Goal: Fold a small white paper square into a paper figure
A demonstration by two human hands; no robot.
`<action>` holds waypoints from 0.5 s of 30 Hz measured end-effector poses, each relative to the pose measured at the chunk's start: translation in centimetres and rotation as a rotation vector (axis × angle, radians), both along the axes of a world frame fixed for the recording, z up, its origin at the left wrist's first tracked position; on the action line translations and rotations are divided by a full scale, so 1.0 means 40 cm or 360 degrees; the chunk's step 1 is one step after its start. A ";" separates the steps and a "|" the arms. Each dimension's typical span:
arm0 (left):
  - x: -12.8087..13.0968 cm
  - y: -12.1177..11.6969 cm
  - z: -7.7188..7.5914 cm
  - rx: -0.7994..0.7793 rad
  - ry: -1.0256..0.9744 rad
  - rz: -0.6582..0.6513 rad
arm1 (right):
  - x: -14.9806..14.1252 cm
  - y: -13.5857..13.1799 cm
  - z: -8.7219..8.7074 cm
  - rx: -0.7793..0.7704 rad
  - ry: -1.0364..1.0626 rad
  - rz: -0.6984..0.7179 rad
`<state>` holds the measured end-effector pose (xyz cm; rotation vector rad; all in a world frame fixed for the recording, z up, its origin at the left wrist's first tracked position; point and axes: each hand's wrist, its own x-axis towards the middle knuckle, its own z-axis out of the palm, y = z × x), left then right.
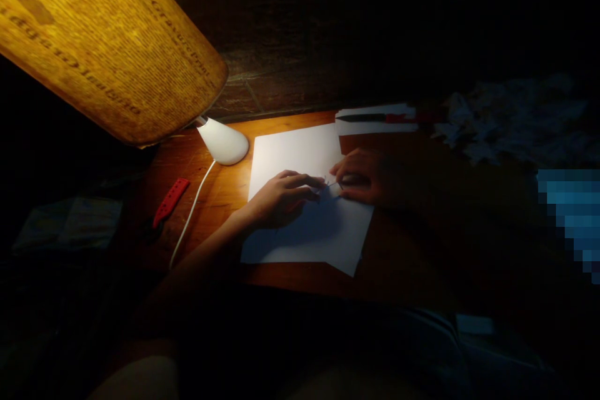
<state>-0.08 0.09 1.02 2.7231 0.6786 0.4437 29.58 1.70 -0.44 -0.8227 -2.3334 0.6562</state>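
Note:
Over white paper sheets (pixel 293 150), my two hands come close together, fingertips almost meeting. My left hand (pixel 285 200) reaches in from the left, its fingers bent and the tips drawn together at a small thin piece. Facing it, my right hand (pixel 365 178) is curled in a pinch, mostly in shadow. A small, thin, dark-edged piece (pixel 334 185) shows between the fingertips; its kind is too small and dim to tell. The hands' shadow falls across the lower part of the paper.
A lamp with a large printed yellow shade (pixel 112 44) and white base (pixel 225 142) stands at left, its cord (pixel 192 212) crossing the wooden table (pixel 210 190). Nearby lies a red-handled object (pixel 171 201). A dark-bladed knife (pixel 365 118) rests on more paper; crumpled paper (pixel 506 119) lies right.

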 end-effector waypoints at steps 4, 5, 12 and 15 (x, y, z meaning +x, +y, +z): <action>0.001 -0.001 -0.001 0.0032 -0.0023 -0.0005 | 0.001 0.001 0.002 -0.0016 -0.0018 0.0009; 0.001 -0.001 -0.001 0.0034 -0.0024 -0.0002 | 0.001 0.001 0.002 -0.0017 -0.0028 0.0004; -0.002 0.001 -0.005 0.0015 0.0004 0.0012 | 0.002 0.002 -0.001 0.0001 -0.0038 0.0014; -0.002 0.002 -0.009 0.0028 -0.0008 0.0007 | 0.002 0.005 -0.005 0.0016 0.0001 0.0041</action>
